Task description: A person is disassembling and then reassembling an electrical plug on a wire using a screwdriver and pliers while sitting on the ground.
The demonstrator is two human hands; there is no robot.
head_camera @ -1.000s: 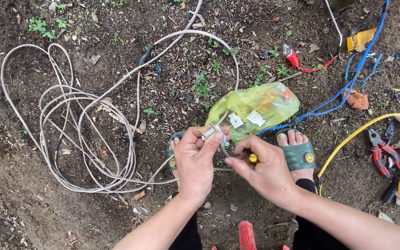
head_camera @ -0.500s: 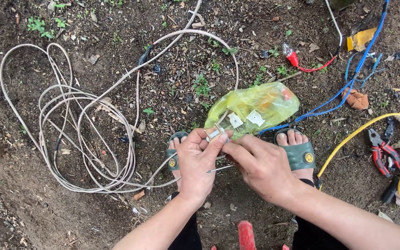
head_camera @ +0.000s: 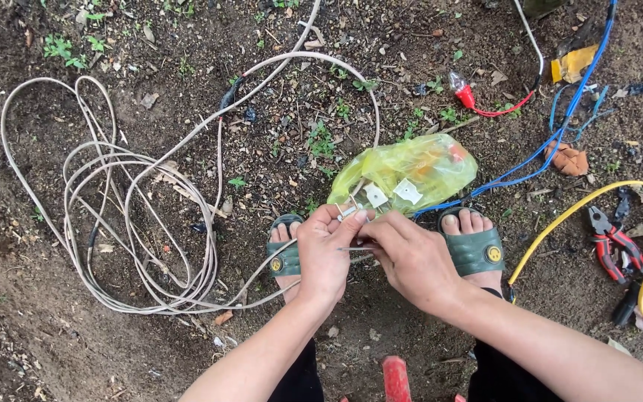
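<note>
1. The left hand [head_camera: 325, 253] is curled tight, its fingertips pinched on a small metal clip [head_camera: 347, 211] held just in front of the yellow plastic bag [head_camera: 403, 175].
2. The right hand [head_camera: 411, 257] is closed narrow as well; a thin wire [head_camera: 355, 248] is gripped between its thumb and fingers, and the fingertips are pressed against those of the left hand. Whether the clip is shared by both hands cannot be told.
3. The clip is found between the two hands and the bag, above the gap between the feet.
4. Bare dark soil [head_camera: 284, 112] is seen underfoot, strewn with twigs, dry leaf bits and small green weeds; the scene is outdoors.
5. Two green sandals are counted: one [head_camera: 286, 257] partly hidden by the left hand, one [head_camera: 478, 249] just beside the right wrist.
6. One long white cable [head_camera: 143, 223] is laid in loose loops to the left, well apart from the hands.
7. One blue cable [head_camera: 560, 141], one yellow cable [head_camera: 604, 195] and one red wire with a small bulb [head_camera: 464, 91] are spotted to the right.
8. One pair of red-handled pliers [head_camera: 613, 242] is lying near the yellow cable.
</note>
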